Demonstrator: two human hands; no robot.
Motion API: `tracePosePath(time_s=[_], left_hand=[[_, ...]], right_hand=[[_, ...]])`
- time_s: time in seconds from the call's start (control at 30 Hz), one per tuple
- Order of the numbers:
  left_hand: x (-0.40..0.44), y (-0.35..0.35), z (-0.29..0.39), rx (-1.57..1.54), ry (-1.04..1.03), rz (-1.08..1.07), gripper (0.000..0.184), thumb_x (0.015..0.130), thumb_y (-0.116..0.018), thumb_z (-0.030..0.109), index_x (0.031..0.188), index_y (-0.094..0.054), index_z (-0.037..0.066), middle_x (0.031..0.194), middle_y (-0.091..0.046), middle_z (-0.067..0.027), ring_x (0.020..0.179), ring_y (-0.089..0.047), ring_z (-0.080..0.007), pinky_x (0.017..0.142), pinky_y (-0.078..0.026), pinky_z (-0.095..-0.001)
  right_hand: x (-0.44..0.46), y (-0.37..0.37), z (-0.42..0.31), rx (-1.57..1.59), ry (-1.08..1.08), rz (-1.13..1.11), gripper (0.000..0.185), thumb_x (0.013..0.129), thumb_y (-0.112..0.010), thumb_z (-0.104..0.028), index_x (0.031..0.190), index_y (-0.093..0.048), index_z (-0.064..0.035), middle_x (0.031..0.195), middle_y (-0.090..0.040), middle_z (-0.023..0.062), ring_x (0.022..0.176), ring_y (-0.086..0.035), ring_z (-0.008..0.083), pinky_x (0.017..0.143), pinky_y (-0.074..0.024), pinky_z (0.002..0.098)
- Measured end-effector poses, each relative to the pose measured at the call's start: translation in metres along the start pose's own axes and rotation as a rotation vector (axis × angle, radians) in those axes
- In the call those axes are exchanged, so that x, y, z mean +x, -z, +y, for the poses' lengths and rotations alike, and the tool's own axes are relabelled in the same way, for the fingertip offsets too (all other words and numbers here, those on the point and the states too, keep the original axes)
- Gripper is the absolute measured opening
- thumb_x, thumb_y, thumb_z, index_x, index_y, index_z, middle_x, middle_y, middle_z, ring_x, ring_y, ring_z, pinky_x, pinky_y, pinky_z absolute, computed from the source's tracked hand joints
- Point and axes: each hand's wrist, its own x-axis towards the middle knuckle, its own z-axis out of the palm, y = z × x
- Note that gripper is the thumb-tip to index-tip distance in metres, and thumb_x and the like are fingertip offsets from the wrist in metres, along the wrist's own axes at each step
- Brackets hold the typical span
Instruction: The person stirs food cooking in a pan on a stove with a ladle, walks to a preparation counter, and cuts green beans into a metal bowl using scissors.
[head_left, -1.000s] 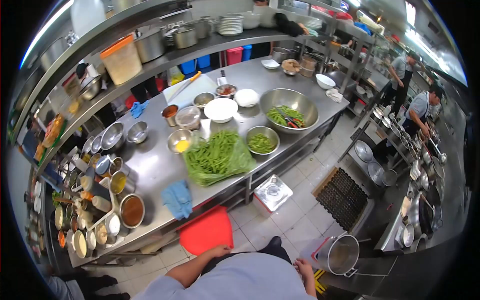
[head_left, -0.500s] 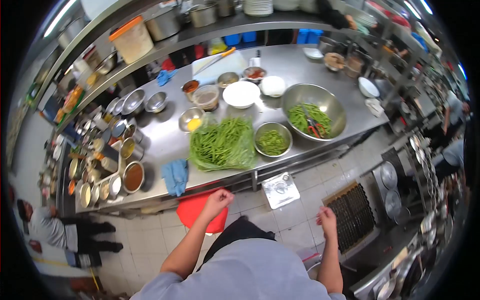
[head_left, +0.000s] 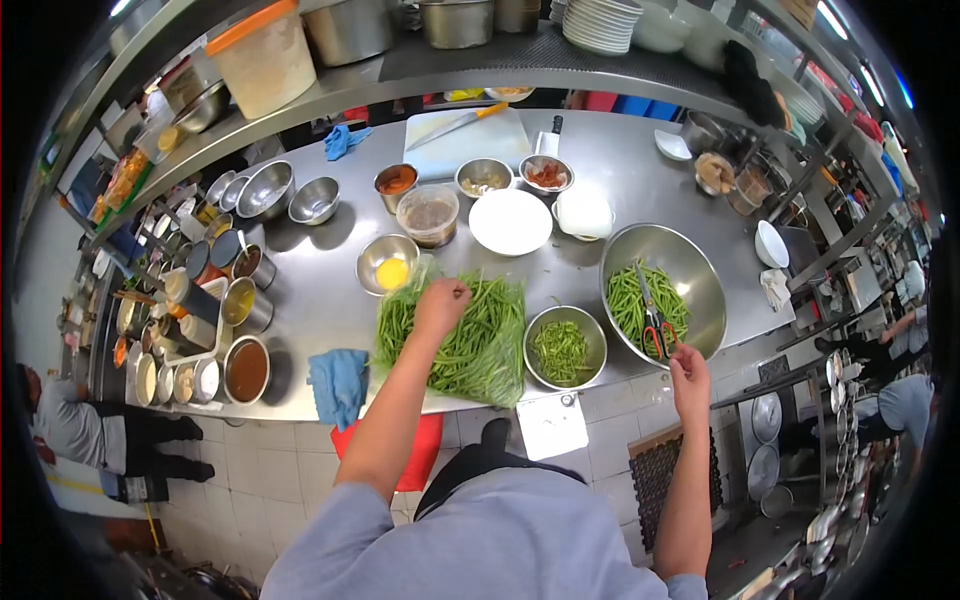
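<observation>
My left hand (head_left: 442,306) is over the long green beans (head_left: 483,335) in a clear plastic bag (head_left: 503,378). Its fingers are curled together, and whatever they may hold is hidden. At the near rim of a large steel bowl (head_left: 708,290) is my right hand (head_left: 690,376), fingers drawn together, close to the orange-and-black handles of the scissors (head_left: 655,325). Whether it touches them I cannot tell. The scissors lie on cut green beans (head_left: 627,297) in that bowl. Between bag and large bowl, a smaller steel bowl (head_left: 597,372) holds short cut green pieces (head_left: 560,352).
Behind the beans stand a white bowl (head_left: 510,222), a steel bowl with yellow contents (head_left: 383,262) and a cutting board (head_left: 465,150) with a knife (head_left: 455,127). A blue cloth (head_left: 338,385) hangs at the front edge. A shelf (head_left: 370,95) spans the back. Other people stand left and right.
Both hands have moved forward from in front of the counter: the left onto the bagged beans, the right to the large bowl's rim by the scissors. The view has moved closer to the counter.
</observation>
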Motion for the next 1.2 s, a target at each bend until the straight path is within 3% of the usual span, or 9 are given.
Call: tracePosePath(time_s=[0.1, 0.2, 0.5, 0.67, 0.73, 0.83, 0.9, 1.0, 1.2], left_hand=[[0.021, -0.023, 0.006, 0.233, 0.108, -0.206, 0.032, 0.078, -0.074, 0.033, 0.092, -0.07, 0.003, 0.094, -0.068, -0.0181, 0.088, -0.065, -0.0347, 0.076, -0.051, -0.0433], [0.024, -0.033, 0.016, 0.306, 0.16, -0.246, 0.035, 0.077, -0.074, 0.036, 0.087, -0.069, 0.004, 0.09, -0.067, -0.0179, 0.085, -0.065, -0.0355, 0.074, -0.051, -0.0448], [0.003, -0.046, 0.008, 0.105, 0.111, 0.015, 0.02, 0.081, -0.068, 0.022, 0.088, -0.067, 0.003, 0.093, -0.064, -0.0158, 0.087, -0.061, -0.0357, 0.076, -0.05, -0.0461], [0.005, -0.041, 0.011, 0.138, -0.064, 0.211, 0.021, 0.085, -0.066, 0.019, 0.091, -0.067, -0.001, 0.085, -0.065, -0.0133, 0.079, -0.063, -0.0291, 0.072, -0.05, -0.0403], [0.006, -0.037, 0.018, -0.364, 0.217, 0.171, 0.021, 0.091, -0.061, 0.019, 0.094, -0.067, -0.001, 0.084, -0.065, -0.0091, 0.077, -0.063, -0.0213, 0.071, -0.049, -0.0349], [0.016, -0.016, 0.03, -0.887, 0.327, 0.154, 0.021, 0.095, -0.058, 0.019, 0.103, -0.065, 0.0, 0.084, -0.065, -0.0079, 0.08, -0.063, -0.0201, 0.073, -0.049, -0.0314], [0.019, -0.003, 0.04, -1.05, 0.39, 0.127, 0.023, 0.097, -0.051, 0.017, 0.111, -0.06, 0.001, 0.085, -0.062, -0.0052, 0.078, -0.062, -0.0207, 0.073, -0.049, -0.0345], [0.019, 0.004, 0.057, -1.411, 0.489, -0.041, 0.023, 0.097, -0.046, 0.018, 0.112, -0.055, 0.003, 0.081, -0.054, -0.0047, 0.071, -0.057, -0.02, 0.07, -0.048, -0.0381], [0.022, -0.035, 0.099, -1.378, 0.545, -0.309, 0.019, 0.096, -0.048, 0.018, 0.108, -0.055, 0.005, 0.08, -0.053, -0.0034, 0.064, -0.05, -0.0167, 0.059, -0.041, -0.0308]], right_hand=[[0.029, -0.011, 0.006, -0.115, 0.003, -0.002, 0.032, 0.084, -0.066, -0.002, 0.115, -0.059, 0.0016, 0.1, -0.063, 0.0137, 0.09, -0.063, 0.022, 0.078, -0.0508, 0.032], [0.055, -0.024, 0.002, -0.635, 0.079, -0.04, 0.033, 0.075, -0.071, -0.006, 0.107, -0.063, -0.0008, 0.104, -0.062, 0.022, 0.096, -0.06, 0.0414, 0.086, -0.0494, 0.0462], [0.085, -0.032, 0.032, -0.826, -0.08, -0.166, 0.043, 0.067, -0.081, -0.015, 0.102, -0.058, -0.0046, 0.103, -0.063, 0.0202, 0.098, -0.061, 0.0404, 0.085, -0.0499, 0.0465], [0.093, -0.033, 0.034, -0.862, -0.176, -0.188, 0.057, 0.068, -0.08, -0.016, 0.115, -0.05, -0.004, 0.105, -0.065, 0.0239, 0.1, -0.062, 0.0411, 0.085, -0.0503, 0.048], [0.096, -0.034, 0.04, -0.876, -0.188, -0.21, 0.059, 0.073, -0.074, -0.014, 0.122, -0.043, -0.0039, 0.104, -0.065, 0.0259, 0.098, -0.063, 0.0429, 0.082, -0.0504, 0.0493], [0.099, -0.025, 0.053, -0.67, -0.142, -0.197, 0.059, 0.075, -0.069, -0.012, 0.126, -0.042, -0.0037, 0.103, -0.064, 0.0274, 0.097, -0.063, 0.0445, 0.081, -0.0504, 0.0491], [0.097, -0.014, 0.045, -0.671, -0.182, -0.225, 0.064, 0.075, -0.065, -0.008, 0.134, -0.042, -0.002, 0.102, -0.066, 0.0234, 0.093, -0.066, 0.0367, 0.079, -0.051, 0.042], [0.088, 0.006, 0.029, -0.09, -0.405, -0.185, 0.062, 0.078, -0.067, -0.004, 0.137, -0.047, -0.0022, 0.093, -0.062, 0.0066, 0.078, -0.054, 0.0123, 0.067, -0.0433, 0.025], [0.029, 0.016, -0.026, 0.083, -0.347, -0.25, 0.063, 0.083, -0.064, 0.0, 0.142, -0.042, -0.0052, 0.099, -0.063, 0.0027, 0.083, -0.058, 0.0112, 0.074, -0.0449, 0.0238]])
